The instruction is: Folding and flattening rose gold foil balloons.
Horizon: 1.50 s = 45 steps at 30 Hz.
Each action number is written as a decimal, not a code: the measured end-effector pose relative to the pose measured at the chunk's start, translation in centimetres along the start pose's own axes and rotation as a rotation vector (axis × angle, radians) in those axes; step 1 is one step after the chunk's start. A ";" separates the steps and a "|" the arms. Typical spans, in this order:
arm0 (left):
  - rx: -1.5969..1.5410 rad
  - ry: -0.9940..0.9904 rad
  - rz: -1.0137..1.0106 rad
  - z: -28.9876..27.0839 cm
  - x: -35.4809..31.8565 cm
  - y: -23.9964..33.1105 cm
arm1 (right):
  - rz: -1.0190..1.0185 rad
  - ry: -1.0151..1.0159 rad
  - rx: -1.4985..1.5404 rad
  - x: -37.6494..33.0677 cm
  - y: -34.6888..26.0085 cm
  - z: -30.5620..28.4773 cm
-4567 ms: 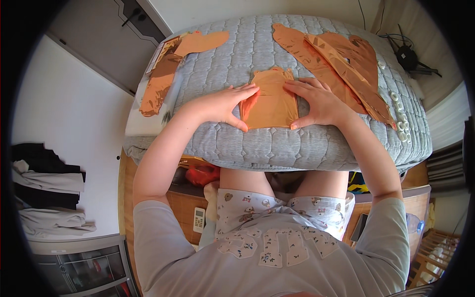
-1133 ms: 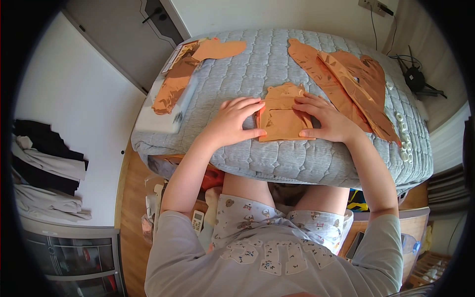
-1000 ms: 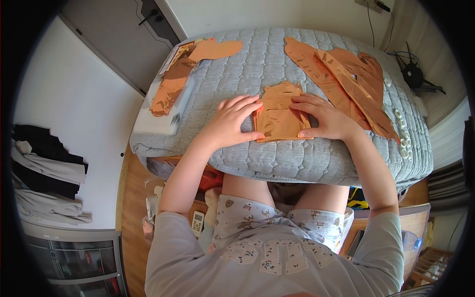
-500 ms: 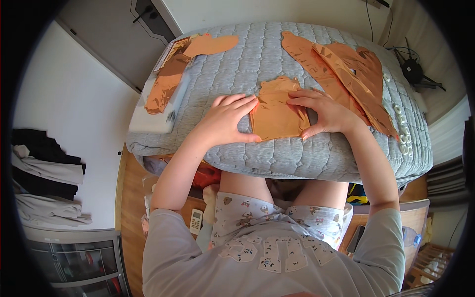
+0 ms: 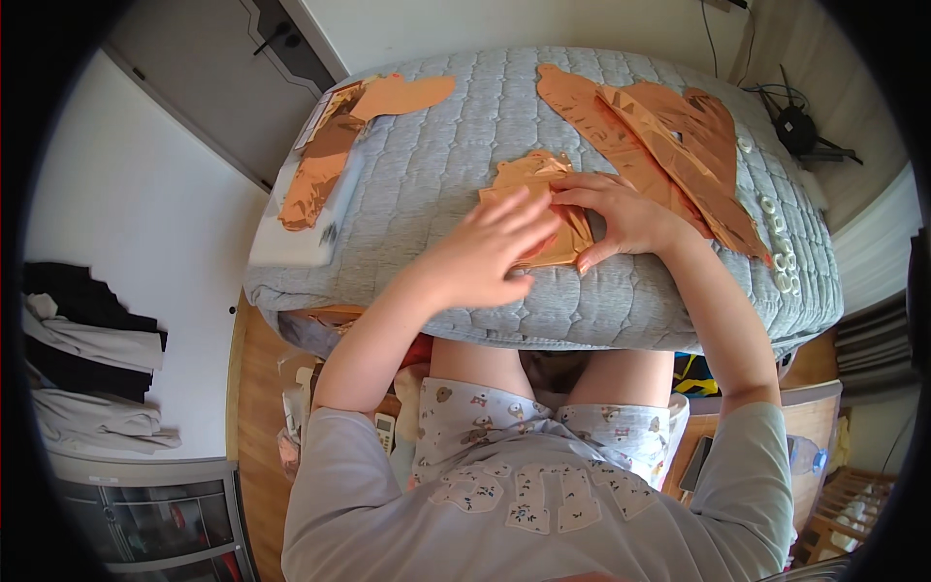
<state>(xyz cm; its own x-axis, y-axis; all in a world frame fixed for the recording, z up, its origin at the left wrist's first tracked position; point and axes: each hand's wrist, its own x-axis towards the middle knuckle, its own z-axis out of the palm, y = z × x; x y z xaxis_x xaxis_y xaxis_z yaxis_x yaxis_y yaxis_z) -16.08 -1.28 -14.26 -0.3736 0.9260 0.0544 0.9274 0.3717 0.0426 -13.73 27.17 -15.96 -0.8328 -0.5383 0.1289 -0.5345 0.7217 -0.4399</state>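
A flat, copper-coloured foil balloon [image 5: 530, 173], folded into a squarish packet, lies near the front middle of the quilted bed. Over its left part hangs my left hand [image 5: 490, 247], fingers stretched and a little apart, gripping nothing. That hand is slightly blurred and hides part of the foil. My right hand [image 5: 626, 218] holds the packet's right edge, with bent fingers on top and the thumb at the lower right corner. Farther right, larger flat sheets of the same foil [image 5: 640, 121] overlap on the bed.
At the bed's left lie more copper foil pieces [image 5: 320, 175], partly on a white package [image 5: 291, 247]. Small white rolls [image 5: 779, 252] line the right side, near a black device with antennas [image 5: 800, 131]. The grey quilted mattress [image 5: 427, 160] ends just before my knees.
My left hand has come off the packet's left edge and moved right across it. My right hand stays at the right edge. The view has shifted slightly.
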 end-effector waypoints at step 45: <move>-0.193 0.064 0.156 2.2 5.5 -8.7 | 0.545 0.154 0.818 0.6 -2.8 0.0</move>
<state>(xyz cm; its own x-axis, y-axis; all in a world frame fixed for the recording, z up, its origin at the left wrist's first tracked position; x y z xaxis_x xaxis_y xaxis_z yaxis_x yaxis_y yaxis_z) -26.10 0.70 -16.52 -0.2323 0.9627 0.1385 0.9554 0.1992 0.2180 -12.78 24.84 -14.65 -0.9757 -0.1180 -0.1847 0.1423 0.3000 -0.9433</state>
